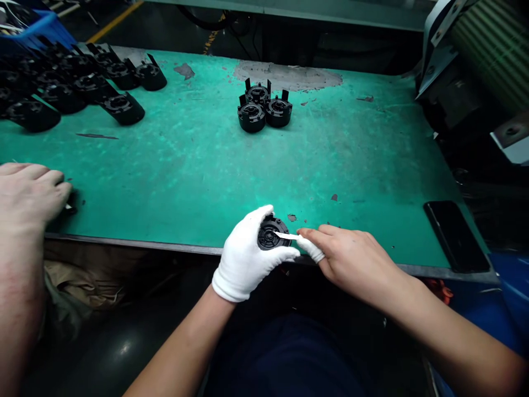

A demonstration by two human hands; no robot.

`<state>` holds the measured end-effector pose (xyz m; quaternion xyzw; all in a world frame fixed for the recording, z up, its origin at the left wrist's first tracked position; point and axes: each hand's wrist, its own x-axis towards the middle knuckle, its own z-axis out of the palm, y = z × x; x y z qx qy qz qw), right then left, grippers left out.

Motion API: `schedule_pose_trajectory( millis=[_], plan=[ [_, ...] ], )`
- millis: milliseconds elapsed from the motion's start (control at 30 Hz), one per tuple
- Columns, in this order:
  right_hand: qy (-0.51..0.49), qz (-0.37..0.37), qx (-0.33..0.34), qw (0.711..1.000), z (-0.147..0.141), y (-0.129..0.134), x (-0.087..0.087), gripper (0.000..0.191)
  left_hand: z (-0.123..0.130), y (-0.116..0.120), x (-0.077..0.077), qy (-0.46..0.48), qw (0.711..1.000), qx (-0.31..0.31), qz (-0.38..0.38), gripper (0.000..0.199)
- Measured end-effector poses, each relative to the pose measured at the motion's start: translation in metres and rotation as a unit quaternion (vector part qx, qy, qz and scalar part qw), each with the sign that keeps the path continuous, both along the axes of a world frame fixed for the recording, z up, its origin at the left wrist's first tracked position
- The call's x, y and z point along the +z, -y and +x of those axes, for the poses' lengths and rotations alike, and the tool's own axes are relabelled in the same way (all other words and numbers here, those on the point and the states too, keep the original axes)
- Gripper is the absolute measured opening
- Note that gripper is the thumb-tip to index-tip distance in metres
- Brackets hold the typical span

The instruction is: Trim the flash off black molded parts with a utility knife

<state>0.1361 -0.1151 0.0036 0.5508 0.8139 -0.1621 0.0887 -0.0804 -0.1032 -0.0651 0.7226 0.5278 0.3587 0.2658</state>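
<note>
While the left hand (248,253) grips, the blade (286,236) touches.

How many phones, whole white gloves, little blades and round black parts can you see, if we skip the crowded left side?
Phone: 1
Whole white glove: 1
Little blade: 1
Round black parts: 4
Total: 7

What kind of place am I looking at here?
Probably a factory workstation: a worn green bench top, a cluster of similar black round parts at its left, and a blue bin at the far left corner.
</note>
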Motion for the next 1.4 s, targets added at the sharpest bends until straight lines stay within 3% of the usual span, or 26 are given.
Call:
schedule_pose_trajectory(
  millis=[233,433,633,767,900,1067,1267,1400],
  plan=[
    [0.003,-0.017,-0.073,0.997,-0.014,0.016,-0.003,0.055,0.002,0.003,-0.004,0.005,1.0,0.015,0.014,0.088],
    [-0.162,0.053,-0.109,0.979,0.009,0.016,-0.009,0.039,-0.001,-0.003,0.0,-0.01,0.999,-0.011,0.028,0.09],
    [-0.193,-0.025,-0.048,0.98,0.025,-0.001,-0.011,0.031,-0.01,-0.024,0.008,-0.009,0.993,-0.116,-0.032,0.094],
    [-0.196,-0.043,-0.007,0.98,0.023,-0.004,-0.015,0.042,-0.015,-0.025,0.013,-0.017,0.989,-0.142,-0.035,0.097],
    [-0.186,-0.045,0.016,0.981,0.018,-0.008,-0.017,0.047,-0.01,-0.01,0.014,-0.011,0.997,-0.072,-0.011,0.114],
    [-0.19,-0.039,0.039,0.98,0.013,-0.015,-0.02,0.041,0.006,0.006,0.002,0.032,0.999,0.015,-0.024,0.105],
    [-0.185,-0.045,0.047,0.981,0.013,-0.021,-0.021,0.043,0.009,0.006,-0.004,0.023,0.999,0.021,0.012,0.097],
    [-0.127,-0.038,0.045,0.99,0.009,-0.027,-0.018,0.046,0.01,0.005,-0.005,0.027,0.999,0.025,0.011,0.097]
  ],
)
